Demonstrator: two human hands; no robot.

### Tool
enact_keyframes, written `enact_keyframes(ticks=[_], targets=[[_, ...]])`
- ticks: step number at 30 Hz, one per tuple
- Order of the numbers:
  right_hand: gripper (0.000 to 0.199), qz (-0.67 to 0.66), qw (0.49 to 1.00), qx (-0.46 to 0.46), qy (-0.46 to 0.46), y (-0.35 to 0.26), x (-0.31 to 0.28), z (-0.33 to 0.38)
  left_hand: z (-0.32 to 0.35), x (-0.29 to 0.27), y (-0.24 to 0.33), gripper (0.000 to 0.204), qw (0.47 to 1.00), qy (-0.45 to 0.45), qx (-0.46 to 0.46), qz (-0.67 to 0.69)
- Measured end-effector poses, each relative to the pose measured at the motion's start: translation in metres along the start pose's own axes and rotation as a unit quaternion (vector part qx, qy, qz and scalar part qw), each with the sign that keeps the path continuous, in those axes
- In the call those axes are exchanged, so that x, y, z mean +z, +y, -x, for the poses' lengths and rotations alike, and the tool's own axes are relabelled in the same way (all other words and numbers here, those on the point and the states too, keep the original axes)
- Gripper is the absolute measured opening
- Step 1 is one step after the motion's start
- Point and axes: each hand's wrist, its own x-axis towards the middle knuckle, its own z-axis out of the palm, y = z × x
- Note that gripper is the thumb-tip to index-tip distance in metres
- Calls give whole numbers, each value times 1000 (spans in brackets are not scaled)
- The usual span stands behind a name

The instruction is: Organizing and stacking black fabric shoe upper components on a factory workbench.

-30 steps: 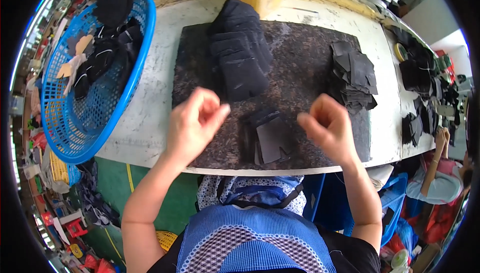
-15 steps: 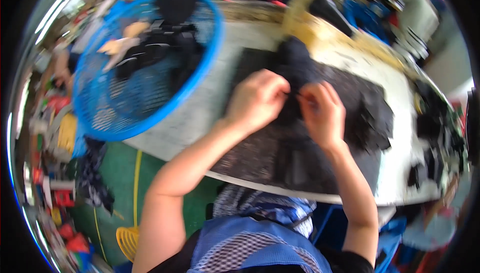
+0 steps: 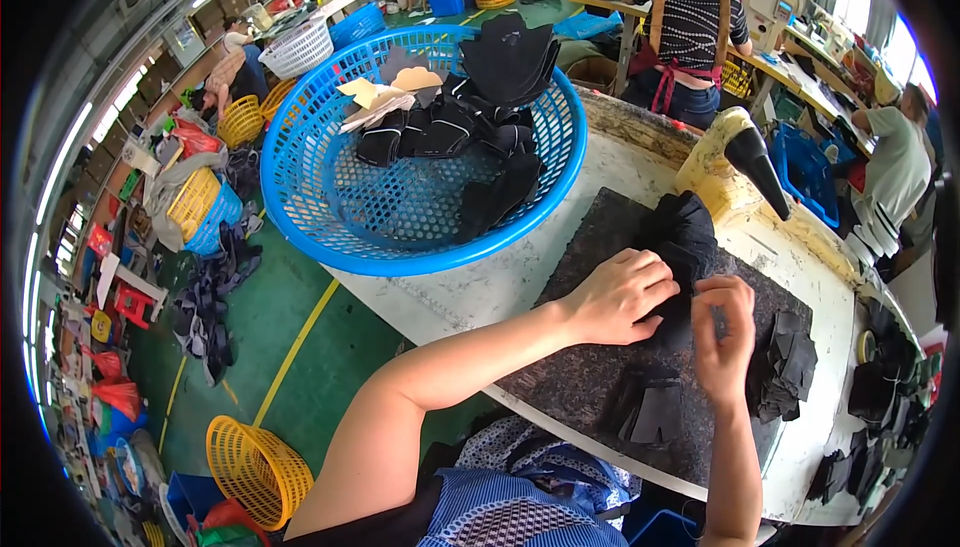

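Left hand [image 3: 622, 299] and right hand [image 3: 723, 335] have closed in on the tall stack of black pieces [image 3: 682, 229] since a second ago.
Nearest me, a small black pile [image 3: 655, 413] lies on the dark board [image 3: 555, 377]; beyond it, the left curls over the stack and the right is half folded at its edge, though I cannot tell whether either pinches a piece. Farther off, I see the blue basket [image 3: 425, 263] at left, then a person in a striped top [image 3: 692, 29].
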Motion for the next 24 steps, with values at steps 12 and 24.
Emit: enact_keyframes(ticks=[12, 24], targets=[[27, 129, 989, -69, -23, 2, 14, 5, 3, 1, -4, 43, 1000, 15, 12, -16], [11, -386, 853, 350, -33, -46, -49, 53, 0, -23, -8, 47, 997, -26, 38, -65]])
